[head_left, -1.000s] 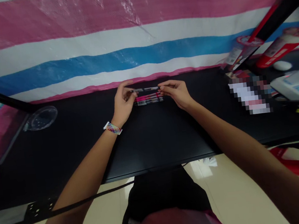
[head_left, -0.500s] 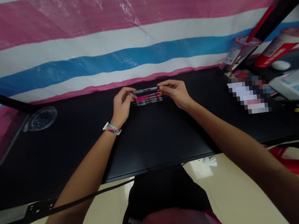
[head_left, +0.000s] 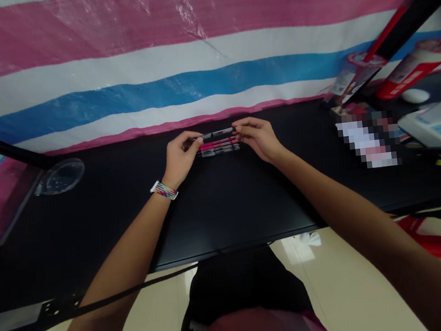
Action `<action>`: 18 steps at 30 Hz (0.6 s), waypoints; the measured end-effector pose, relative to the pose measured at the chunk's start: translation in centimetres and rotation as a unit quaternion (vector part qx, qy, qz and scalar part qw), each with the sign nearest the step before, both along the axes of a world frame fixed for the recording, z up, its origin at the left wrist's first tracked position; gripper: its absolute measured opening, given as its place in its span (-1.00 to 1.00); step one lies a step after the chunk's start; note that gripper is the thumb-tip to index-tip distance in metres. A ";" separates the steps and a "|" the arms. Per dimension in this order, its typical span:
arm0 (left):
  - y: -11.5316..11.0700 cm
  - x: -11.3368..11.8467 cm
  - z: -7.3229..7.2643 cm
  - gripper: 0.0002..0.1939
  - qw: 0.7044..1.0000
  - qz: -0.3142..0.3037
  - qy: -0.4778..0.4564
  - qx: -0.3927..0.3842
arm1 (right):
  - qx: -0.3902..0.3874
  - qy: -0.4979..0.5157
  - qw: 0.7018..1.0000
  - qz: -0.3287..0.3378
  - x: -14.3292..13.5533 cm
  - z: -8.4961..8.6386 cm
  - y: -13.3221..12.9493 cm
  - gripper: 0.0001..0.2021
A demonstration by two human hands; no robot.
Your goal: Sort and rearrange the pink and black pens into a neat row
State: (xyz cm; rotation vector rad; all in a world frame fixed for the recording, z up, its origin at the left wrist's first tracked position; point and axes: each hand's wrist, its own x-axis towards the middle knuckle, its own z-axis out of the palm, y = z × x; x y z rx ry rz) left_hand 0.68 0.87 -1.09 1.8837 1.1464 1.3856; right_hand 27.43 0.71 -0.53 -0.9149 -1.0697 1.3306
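Observation:
A grey and black pen (head_left: 218, 133) lies crosswise between my two hands, at the far side of the black table (head_left: 224, 202). My left hand (head_left: 181, 156) pinches its left end between thumb and fingers. At its right end, the fingertips of my right hand (head_left: 260, 138) are closed on it. Just on the near side of this pen is a row of several pens (head_left: 220, 147), pink ones and clear-and-dark ones, lying side by side. My fingertips partly cover the ends of the row.
A clear round plastic lid (head_left: 62, 176) lies at the left. Toward the right back stand a clear cup (head_left: 348, 79) and a red and white cup (head_left: 409, 72), with a white oval object (head_left: 415, 96) and papers near them. Behind the table hangs a striped sheet (head_left: 211, 84).
The fingers of my left hand have shifted slightly on the left end of the pen, the thumb now further over it. My right hand has barely moved.

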 end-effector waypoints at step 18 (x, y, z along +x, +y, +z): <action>-0.6 0.5 0.6 -0.74 0.999 0.018 -0.032 0.027 | -0.090 0.135 0.980 0.115 -0.4 0.7 -0.5 -0.73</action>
